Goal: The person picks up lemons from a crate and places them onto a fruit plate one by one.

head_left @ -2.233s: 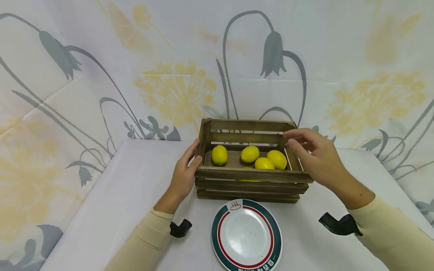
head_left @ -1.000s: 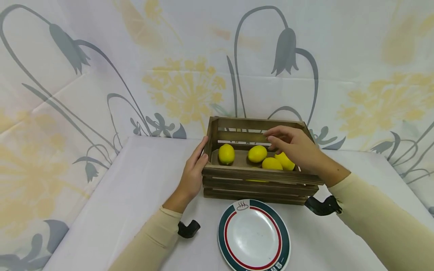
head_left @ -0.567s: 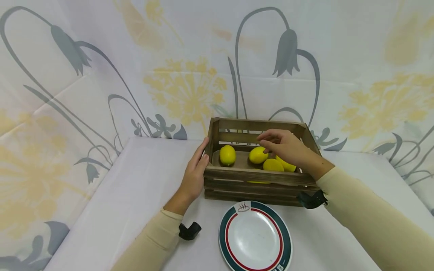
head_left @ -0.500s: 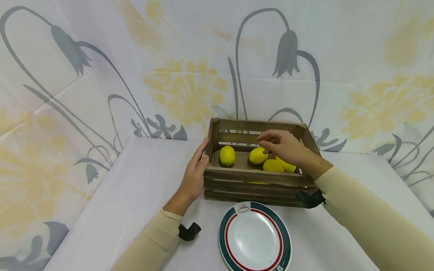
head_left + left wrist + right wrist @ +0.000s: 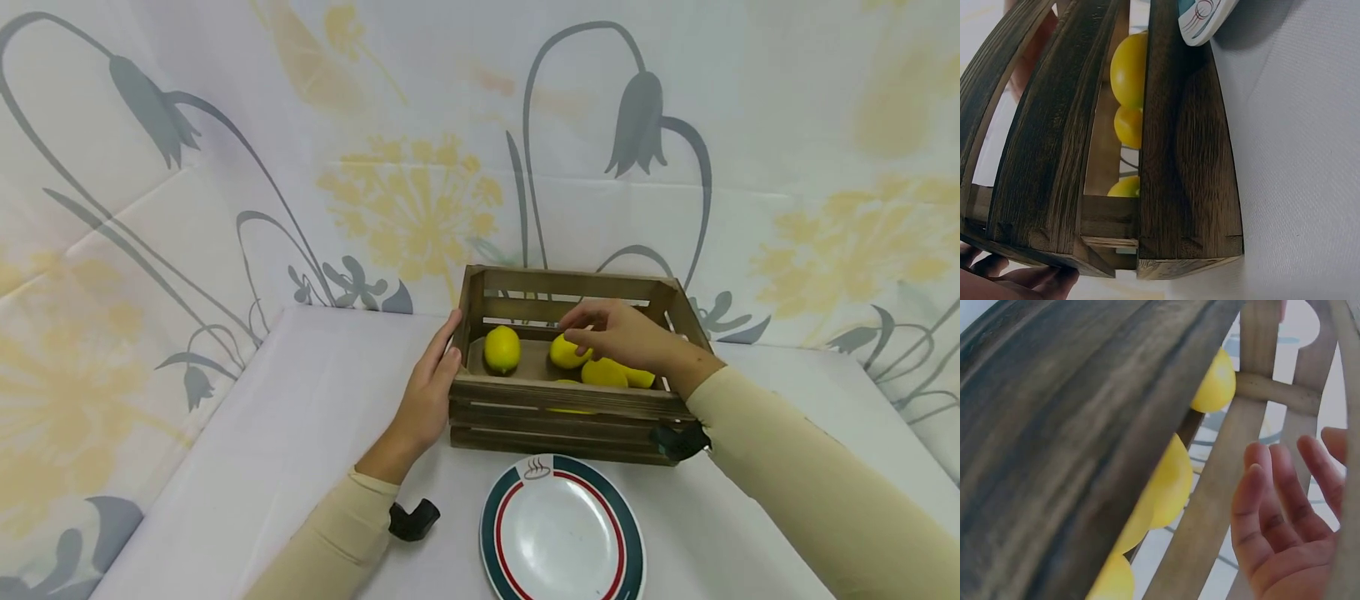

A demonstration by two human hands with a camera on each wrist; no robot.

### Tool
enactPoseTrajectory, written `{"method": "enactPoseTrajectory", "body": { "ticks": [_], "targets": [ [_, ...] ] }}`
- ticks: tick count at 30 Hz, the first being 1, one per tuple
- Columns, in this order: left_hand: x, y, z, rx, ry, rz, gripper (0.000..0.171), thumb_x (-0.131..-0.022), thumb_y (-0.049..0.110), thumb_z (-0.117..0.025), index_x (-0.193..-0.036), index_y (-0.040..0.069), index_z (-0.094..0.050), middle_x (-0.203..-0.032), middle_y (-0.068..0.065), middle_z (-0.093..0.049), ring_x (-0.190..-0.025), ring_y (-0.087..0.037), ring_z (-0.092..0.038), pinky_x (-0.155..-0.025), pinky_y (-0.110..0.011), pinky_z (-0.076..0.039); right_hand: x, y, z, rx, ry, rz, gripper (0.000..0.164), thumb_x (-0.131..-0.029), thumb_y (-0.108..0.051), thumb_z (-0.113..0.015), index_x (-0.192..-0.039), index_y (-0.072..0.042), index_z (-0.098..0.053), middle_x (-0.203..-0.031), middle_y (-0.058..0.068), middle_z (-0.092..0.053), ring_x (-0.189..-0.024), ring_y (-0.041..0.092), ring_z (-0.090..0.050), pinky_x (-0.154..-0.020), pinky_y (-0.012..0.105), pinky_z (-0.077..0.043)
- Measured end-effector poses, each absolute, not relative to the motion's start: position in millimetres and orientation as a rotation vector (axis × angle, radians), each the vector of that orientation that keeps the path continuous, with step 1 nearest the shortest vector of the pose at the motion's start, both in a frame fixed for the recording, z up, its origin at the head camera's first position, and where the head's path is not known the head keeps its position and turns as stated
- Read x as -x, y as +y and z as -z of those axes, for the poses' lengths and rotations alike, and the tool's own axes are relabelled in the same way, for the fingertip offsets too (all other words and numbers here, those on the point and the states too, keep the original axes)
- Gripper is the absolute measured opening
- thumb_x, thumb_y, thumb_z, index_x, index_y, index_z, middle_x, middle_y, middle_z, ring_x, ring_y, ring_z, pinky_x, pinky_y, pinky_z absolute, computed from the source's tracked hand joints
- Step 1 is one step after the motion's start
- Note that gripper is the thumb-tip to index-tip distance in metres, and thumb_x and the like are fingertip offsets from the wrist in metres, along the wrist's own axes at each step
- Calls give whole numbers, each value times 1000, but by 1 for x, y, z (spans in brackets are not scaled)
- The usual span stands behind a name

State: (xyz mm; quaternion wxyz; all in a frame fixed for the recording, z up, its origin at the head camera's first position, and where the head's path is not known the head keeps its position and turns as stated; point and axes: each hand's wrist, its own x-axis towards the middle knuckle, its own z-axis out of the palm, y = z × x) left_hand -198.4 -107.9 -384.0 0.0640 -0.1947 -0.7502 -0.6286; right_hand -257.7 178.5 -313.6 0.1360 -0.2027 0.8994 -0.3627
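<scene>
A dark wooden slatted crate point(image 5: 570, 395) holds several yellow lemons. One lemon point(image 5: 502, 350) lies apart at the crate's left end; another lemon point(image 5: 564, 353) is near the middle, beside a front lemon point(image 5: 603, 374). My left hand point(image 5: 420, 400) rests along the crate's left end, its fingers point(image 5: 1054, 281) fairly straight against the wood. Inside the crate, my right hand point(image 5: 626, 337) reaches over the lemons, its fingertips overlapping the middle lemon in the head view. The right wrist view shows my right hand point(image 5: 1291, 537) with loosely bent fingers and nothing between them.
Close in front of the crate sits a white plate point(image 5: 561, 533) with a green rim and a red ring. A flower-patterned cloth point(image 5: 420, 100) hangs right behind the crate. White cloth point(image 5: 300, 433) covers the table. Black mounts point(image 5: 414, 520) sit at both wrists.
My right hand has moved from the crate's right end leftward and down over the middle lemon. My left hand stays at the crate's left end. The head view has shifted slightly.
</scene>
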Motion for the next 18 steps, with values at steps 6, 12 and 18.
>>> {"method": "enactPoseTrajectory", "body": {
  "ticks": [6,12,18],
  "targets": [
    [198,-108,381,613,-2257,1899,52,-109,25,-30,-160,17,-23,-167,3,-22,-155,-17,-15,-127,-48,-13,257,177,317,595,2553,968,33,-102,-24,-58,-128,-4,-63,-123,15,-64,-96,27,-67,-81,36,-59],
    [196,-109,382,577,-2262,1934,52,-109,25,-30,-160,19,-22,-167,4,-21,-155,-17,-14,-127,-49,-13,257,175,322,617,2518,881,30,-101,-21,-58,-125,-3,-64,-123,19,-65,-88,23,-68,-78,34,-59],
    [196,-107,384,575,-2264,1940,53,-109,25,-29,-161,18,-21,-167,3,-20,-156,-17,-14,-127,-49,-13,257,176,324,629,2516,817,31,-101,-23,-58,-124,-4,-66,-116,16,-68,-83,17,-66,-74,30,-58]
  ]
}}
